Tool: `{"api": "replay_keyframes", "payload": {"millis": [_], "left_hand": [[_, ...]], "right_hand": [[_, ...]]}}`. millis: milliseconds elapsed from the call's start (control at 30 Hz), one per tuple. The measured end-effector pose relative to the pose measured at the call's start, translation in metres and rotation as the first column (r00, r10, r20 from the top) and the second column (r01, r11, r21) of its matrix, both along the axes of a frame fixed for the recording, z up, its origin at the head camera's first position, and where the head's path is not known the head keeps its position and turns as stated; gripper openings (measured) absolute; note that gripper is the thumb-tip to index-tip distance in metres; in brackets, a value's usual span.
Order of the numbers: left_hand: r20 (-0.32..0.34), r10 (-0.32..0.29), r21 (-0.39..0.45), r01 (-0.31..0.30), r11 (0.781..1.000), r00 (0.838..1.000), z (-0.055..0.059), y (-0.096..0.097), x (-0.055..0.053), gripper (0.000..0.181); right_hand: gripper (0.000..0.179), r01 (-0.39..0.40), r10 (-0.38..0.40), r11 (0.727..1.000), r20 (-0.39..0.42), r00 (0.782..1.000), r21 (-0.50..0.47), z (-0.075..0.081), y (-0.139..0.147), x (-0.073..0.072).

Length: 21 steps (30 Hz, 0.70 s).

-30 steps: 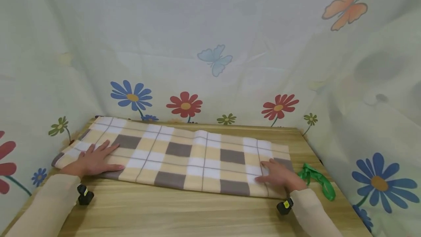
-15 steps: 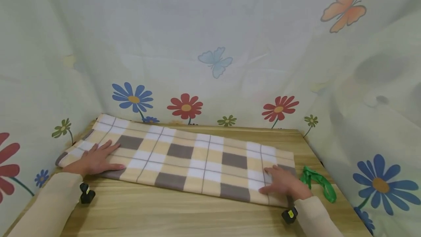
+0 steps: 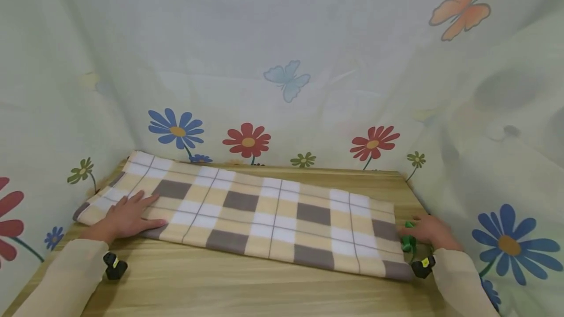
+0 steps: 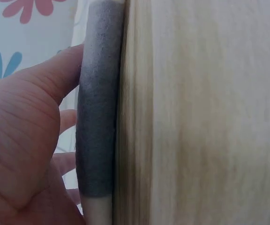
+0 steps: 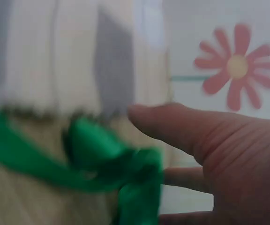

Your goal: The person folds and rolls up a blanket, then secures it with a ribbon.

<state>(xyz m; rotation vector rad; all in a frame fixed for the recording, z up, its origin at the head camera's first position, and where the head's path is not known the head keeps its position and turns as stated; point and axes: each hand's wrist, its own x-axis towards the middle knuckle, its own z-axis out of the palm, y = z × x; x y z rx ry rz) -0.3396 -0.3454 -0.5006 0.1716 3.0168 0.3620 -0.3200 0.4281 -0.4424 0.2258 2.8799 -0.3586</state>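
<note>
A checked cloth (image 3: pixel 264 219) in beige, white and grey-brown lies folded into a long strip across the table. My left hand (image 3: pixel 128 216) rests on its left part, fingers spread. In the left wrist view the thumb lies against the cloth's thick folded edge (image 4: pixel 97 103). Beyond the right end of the cloth, my right hand (image 3: pixel 429 231) is over a green ribbon (image 3: pixel 408 243) and partly hides it. The right wrist view has the thumb straight and apart from the ribbon (image 5: pixel 107 159), with other fingers behind; whether they touch it cannot be told.
The wooden table (image 3: pixel 220 283) extends in front of the cloth. A white curtain (image 3: pixel 282 23) printed with flowers and butterflies encloses the back and both sides. A small black device (image 3: pixel 115 266) sits at the left wrist, another (image 3: pixel 424 265) at the right.
My right hand has left the cloth's right end and moved right to the green ribbon. The cloth's right end shifted slightly right and toward me earlier. The left hand stays on the cloth.
</note>
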Motion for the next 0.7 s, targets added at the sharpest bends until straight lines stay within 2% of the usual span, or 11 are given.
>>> {"api": "replay_keyframes", "payload": {"millis": [100,167,300,367,433,533,633,700], "left_hand": [[-0.002,-0.004,0.001,0.004,1.000,1.000,0.002,0.002,0.001,0.103],[-0.008,-0.009,-0.005,0.009,1.000,1.000,0.001,0.001,0.000,0.103],[-0.012,-0.014,-0.008,0.013,1.000,1.000,-0.001,-0.002,-0.001,0.103],[-0.010,-0.016,0.006,0.016,1.000,1.000,-0.001,-0.004,-0.002,0.104],[-0.002,-0.018,0.015,0.018,1.000,1.000,-0.002,-0.004,-0.002,0.104],[0.007,-0.019,0.026,0.019,0.999,1.000,-0.003,-0.004,-0.002,0.105],[0.014,-0.016,0.026,0.016,1.000,1.000,-0.003,-0.003,-0.003,0.106],[0.014,-0.016,0.025,0.016,1.000,1.000,-0.004,-0.003,-0.003,0.106]], "right_hand": [[0.092,0.028,-0.024,0.999,0.099,0.995,-0.043,-0.003,0.013,-0.003],[0.081,0.048,-0.039,0.995,0.099,0.994,-0.090,-0.004,0.017,-0.004],[0.043,0.065,-0.061,0.984,0.028,0.998,-0.164,-0.001,0.020,-0.010],[0.025,0.019,-0.025,0.989,-0.039,0.999,-0.147,0.003,0.024,-0.012],[0.013,-0.013,0.002,0.996,-0.120,0.993,-0.090,0.008,0.029,-0.015],[0.016,0.004,-0.019,0.998,-0.246,0.969,-0.061,0.015,0.037,-0.019],[0.026,0.088,-0.119,0.991,-0.348,0.930,-0.105,0.019,0.040,-0.024],[0.032,0.145,-0.183,0.982,-0.406,0.895,-0.122,0.021,0.040,-0.028]]}}
